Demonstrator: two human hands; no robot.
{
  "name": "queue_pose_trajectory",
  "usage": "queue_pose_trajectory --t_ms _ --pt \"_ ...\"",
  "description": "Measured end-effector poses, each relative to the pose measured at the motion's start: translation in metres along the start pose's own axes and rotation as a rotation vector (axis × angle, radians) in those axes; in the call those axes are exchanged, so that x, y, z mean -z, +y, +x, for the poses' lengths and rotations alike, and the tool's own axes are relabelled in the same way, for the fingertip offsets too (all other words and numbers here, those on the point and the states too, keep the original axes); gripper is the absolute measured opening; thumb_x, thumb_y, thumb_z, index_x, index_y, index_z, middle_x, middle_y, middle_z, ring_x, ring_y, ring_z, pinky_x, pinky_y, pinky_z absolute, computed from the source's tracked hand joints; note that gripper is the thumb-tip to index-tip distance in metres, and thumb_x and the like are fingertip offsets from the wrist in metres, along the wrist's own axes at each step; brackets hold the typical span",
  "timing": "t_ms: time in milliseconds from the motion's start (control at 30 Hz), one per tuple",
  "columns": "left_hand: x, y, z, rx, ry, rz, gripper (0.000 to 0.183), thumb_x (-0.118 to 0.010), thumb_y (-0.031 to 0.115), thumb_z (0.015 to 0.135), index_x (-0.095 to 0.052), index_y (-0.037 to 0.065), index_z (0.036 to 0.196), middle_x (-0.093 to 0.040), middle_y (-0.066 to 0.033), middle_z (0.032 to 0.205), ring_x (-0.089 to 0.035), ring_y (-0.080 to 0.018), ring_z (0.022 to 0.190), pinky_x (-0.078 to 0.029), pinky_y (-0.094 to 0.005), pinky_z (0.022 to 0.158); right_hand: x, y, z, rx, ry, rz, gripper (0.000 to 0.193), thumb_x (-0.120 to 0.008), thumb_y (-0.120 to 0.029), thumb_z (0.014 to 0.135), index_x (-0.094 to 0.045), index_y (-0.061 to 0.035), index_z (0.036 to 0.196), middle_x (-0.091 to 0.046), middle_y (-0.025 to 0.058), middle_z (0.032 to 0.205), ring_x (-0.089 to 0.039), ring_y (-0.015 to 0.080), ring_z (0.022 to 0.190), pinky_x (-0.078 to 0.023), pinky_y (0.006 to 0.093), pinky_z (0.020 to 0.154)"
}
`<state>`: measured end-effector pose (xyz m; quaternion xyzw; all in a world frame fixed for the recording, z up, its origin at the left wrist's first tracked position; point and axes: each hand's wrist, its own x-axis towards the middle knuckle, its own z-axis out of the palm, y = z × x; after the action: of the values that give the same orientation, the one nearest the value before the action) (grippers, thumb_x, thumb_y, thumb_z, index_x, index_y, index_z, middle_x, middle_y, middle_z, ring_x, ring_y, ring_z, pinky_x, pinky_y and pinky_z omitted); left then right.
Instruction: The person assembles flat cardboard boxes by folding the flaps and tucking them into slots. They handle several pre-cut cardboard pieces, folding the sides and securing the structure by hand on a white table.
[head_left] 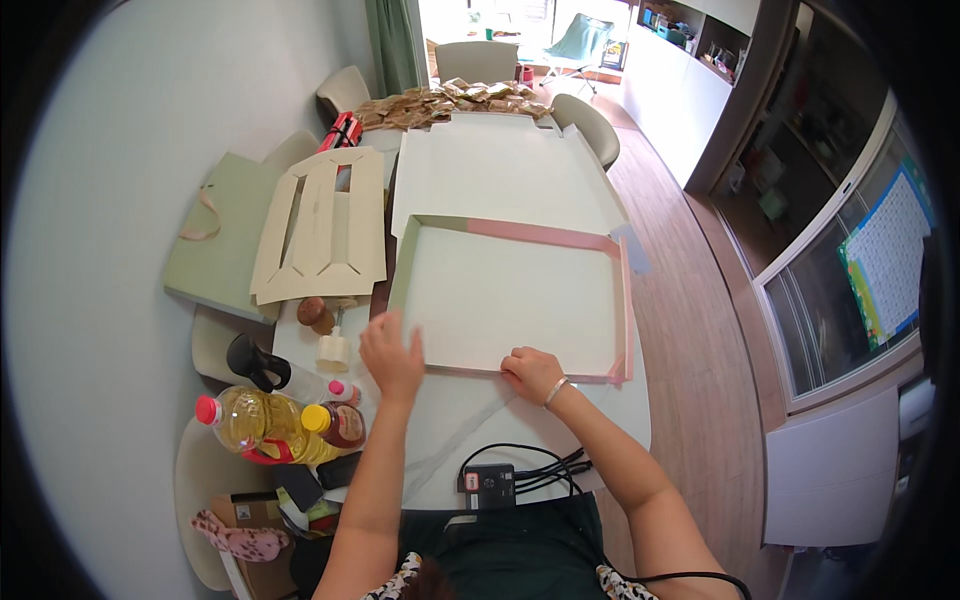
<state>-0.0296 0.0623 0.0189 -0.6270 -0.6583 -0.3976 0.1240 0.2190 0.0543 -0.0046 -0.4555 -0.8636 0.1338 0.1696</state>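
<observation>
A shallow, white-lined cardboard tray point(622, 320) lies on the table, its walls green at the left and pink at the right and far side. My right hand point(534, 376) has its fingers curled over the near wall, right of the middle. At the near left corner is my left hand point(392, 358), thumb apart from the fingers; whether it touches the corner I cannot tell. Beyond the tray a large white cardboard sheet point(490, 170) with cut edges lies flat. A cut beige cardboard blank point(350, 235) lies to the left.
Left of my arm stand an oil bottle point(250, 418), a yellow-capped jar point(343, 425) and a white pump bottle point(333, 350). A green box point(225, 220) leans beyond them. Near my body lies a black device with cables point(488, 487). Brown packets point(450, 103) heap at the far end.
</observation>
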Motion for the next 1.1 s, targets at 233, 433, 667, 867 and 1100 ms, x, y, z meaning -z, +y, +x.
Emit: queue_pose_trajectory --t_ms 233,433,667,867,1100 --pt "-0.001 -0.036 0.023 0.308 -0.519 0.149 0.023 -0.072 0.018 0.076 -0.06 0.004 0.091 -0.068 -0.0168 0.086 -0.065 -0.0374 0.083 -0.051 -0.0475 0.068 0.003 0.001 0.0 0.01 -0.015 0.003 0.007 -0.061 -0.017 0.083 -0.064 -0.011 0.081 -0.061 0.0038 0.08 -0.062 0.0228 0.082 -0.052 0.0368 0.068" --pt "-0.009 -0.046 0.03 0.329 -0.456 0.141 0.024 -0.069 0.014 0.076 -0.065 0.01 0.099 -0.067 -0.0151 0.087 -0.064 -0.0371 0.084 -0.049 -0.0479 0.071 0.0 -0.003 0.001 0.055 0.081 0.087 0.006 -0.062 -0.016 0.083 -0.063 -0.0114 0.08 -0.06 0.0032 0.079 -0.061 0.0225 0.081 -0.052 0.0367 0.067" --pt "-0.022 -0.041 0.034 0.271 -0.244 0.045 0.028 -0.057 0.002 0.077 -0.065 0.01 0.104 -0.063 -0.0153 0.088 -0.061 -0.0376 0.087 -0.049 -0.0475 0.072 -0.002 -0.014 0.013 0.052 0.135 0.109 0.006 -0.061 -0.016 0.083 -0.062 -0.0115 0.08 -0.06 0.0036 0.078 -0.062 0.0223 0.079 -0.051 0.0371 0.064" --pt "-0.04 -0.07 0.04 0.211 -0.353 0.079 0.035 -0.057 0.0 0.075 -0.062 0.007 0.11 -0.061 -0.0152 0.096 -0.06 -0.0362 0.09 -0.049 -0.0468 0.074 -0.015 -0.018 0.022 0.019 0.142 0.082 0.007 -0.061 -0.016 0.083 -0.062 -0.0107 0.08 -0.06 0.0041 0.077 -0.062 0.0233 0.079 -0.051 0.0372 0.063" --pt "-0.017 0.004 0.021 -0.253 -0.182 -0.084 0.038 -0.069 0.018 0.076 -0.062 0.008 0.112 -0.061 -0.0105 0.099 -0.058 -0.0277 0.094 -0.033 -0.051 0.1 -0.022 -0.023 0.036 -0.069 0.208 0.131 0.007 -0.063 -0.017 0.081 -0.063 -0.0101 0.081 -0.061 0.0059 0.077 -0.062 0.0256 0.079 -0.052 0.039 0.067"
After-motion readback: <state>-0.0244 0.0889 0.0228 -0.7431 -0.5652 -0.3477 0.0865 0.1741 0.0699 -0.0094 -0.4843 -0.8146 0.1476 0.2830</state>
